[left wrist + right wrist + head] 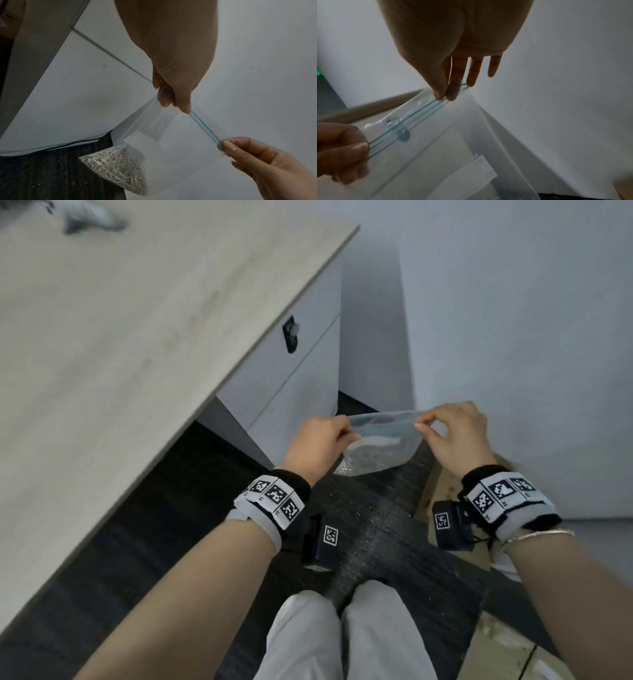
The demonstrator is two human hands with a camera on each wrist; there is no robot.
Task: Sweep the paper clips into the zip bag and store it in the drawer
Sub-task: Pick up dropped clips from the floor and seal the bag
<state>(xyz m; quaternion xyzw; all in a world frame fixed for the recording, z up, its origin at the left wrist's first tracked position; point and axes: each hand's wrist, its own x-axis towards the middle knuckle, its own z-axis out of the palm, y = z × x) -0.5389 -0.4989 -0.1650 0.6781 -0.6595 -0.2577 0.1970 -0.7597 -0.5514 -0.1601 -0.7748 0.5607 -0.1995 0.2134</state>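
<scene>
A clear zip bag (380,445) (173,138) (447,135) hangs in the air between both hands, right of the desk. Silver paper clips (116,166) lie heaped in its lower corner. My left hand (320,445) (173,100) pinches the left end of the blue zip strip (204,126). My right hand (452,433) (443,94) pinches the right end between thumb and forefinger, its other fingers straight. The grey drawer unit (301,364) stands under the desk, its drawer fronts closed, just behind the bag.
The wooden desk top (120,337) fills the left. A black lock plate (290,333) sits on the top drawer front. White wall (513,320) rises on the right, dark carpet (376,525) below, cardboard (442,494) on the floor at right. My legs (342,638) are at the bottom.
</scene>
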